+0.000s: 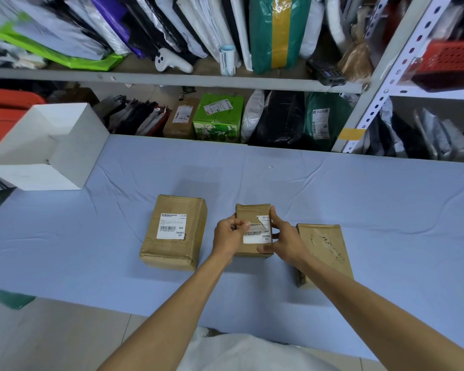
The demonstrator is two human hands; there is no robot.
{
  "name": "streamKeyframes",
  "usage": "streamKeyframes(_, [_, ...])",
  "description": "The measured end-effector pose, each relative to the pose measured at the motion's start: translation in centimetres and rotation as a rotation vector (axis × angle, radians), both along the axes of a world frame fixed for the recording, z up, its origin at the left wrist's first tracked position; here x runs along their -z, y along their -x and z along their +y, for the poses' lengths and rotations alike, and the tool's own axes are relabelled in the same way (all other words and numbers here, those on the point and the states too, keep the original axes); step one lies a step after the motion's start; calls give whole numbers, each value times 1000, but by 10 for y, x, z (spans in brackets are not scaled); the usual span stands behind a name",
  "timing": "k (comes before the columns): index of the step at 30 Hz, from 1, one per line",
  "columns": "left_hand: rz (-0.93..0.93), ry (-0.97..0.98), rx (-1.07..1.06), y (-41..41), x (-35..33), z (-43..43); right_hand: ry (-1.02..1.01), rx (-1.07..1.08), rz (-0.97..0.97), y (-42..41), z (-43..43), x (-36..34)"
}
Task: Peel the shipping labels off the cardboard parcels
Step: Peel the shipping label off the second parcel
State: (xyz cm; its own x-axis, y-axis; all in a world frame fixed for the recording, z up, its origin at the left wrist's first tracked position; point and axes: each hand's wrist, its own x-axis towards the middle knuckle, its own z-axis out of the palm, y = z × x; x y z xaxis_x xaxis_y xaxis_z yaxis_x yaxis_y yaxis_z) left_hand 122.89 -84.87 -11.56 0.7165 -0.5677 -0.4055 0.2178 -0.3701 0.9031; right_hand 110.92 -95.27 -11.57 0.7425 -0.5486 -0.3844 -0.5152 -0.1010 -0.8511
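Here, three brown cardboard parcels lie in a row across the middle of the frame, on a worktop (pixel 359 199) covered with a wrinkled pale-blue cloth. The middle parcel (pixel 249 210) is held between both hands. Its shipping label (pixel 260 236), white with a barcode and the print "MXRC 03", is partly lifted. The upper-left corner is off the cardboard, leaving a bare diagonal patch, while the lower and right parts lie flat on the box. The left hand (pixel 229 234) pinches that loose corner between thumb and forefinger, with the other fingers curled. The right hand (pixel 281 236) grips the parcel's right side, fingertips at its upper right corner and thumb pressed at the lower edge below the label.

Just to the left, apart from the hands, the left parcel (pixel 172 253) carries its own white label (pixel 172 226), flat and whole on the top face. Toward the right, partly behind the right forearm, the right parcel (pixel 322 242) shows a torn, scuffed patch on its top face.

An open white box (pixel 46 145) sits on the worktop's far corner in the upper left of the frame. Behind the worktop a metal shelf rack (pixel 198 80) fills the top of the frame, packed with plastic mailer bags. Its upper shelf holds a white controller (pixel 172 61), a roll of labels (pixel 227 60) and a dark handheld scanner (pixel 327 73). A green carton (pixel 217 117) stands on the level below, and a red basket (pixel 450 60) sits at the upper right.
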Motion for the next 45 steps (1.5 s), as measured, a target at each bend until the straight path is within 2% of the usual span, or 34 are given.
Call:
streamKeyframes(37, [99,58,-2,-7,7,3,55,-24,78,-3,2,11])
streamKeyframes(45, [40,26,-1,-9,9,3,47,-24,49,-2,4,11])
